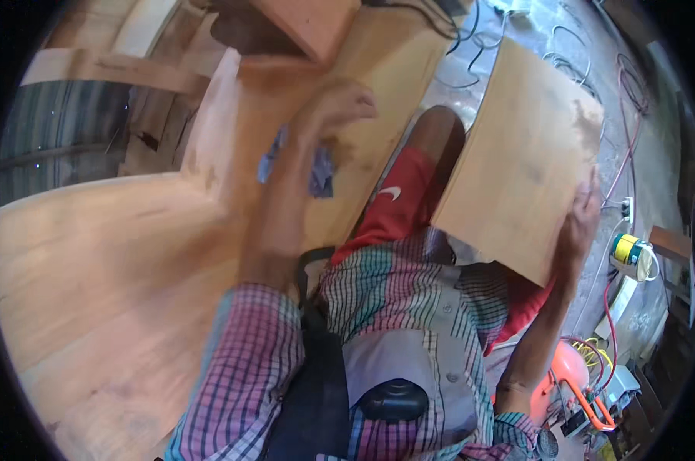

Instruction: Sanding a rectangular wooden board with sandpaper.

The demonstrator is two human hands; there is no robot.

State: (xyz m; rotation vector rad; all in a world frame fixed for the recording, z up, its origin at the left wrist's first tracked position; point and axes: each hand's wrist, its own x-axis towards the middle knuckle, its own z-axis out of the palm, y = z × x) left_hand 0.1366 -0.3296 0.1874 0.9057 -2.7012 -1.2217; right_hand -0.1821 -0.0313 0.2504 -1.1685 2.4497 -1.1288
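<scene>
My right hand grips the right edge of a flat wooden board, which is tilted over my right thigh. The fingers on that edge show; the board's underside is hidden. My left hand is raised over a wide wooden surface on my left, blurred by motion, so its finger pose is unclear. A crumpled bluish cloth or paper rests on the wood, partly covered by my left forearm.
An upright wooden panel adjoins the surface, and a reddish-brown wooden box-like piece stands at the far side. Cables lie on the floor beyond the board. A spool and an orange tank-like machine with hoses are at right.
</scene>
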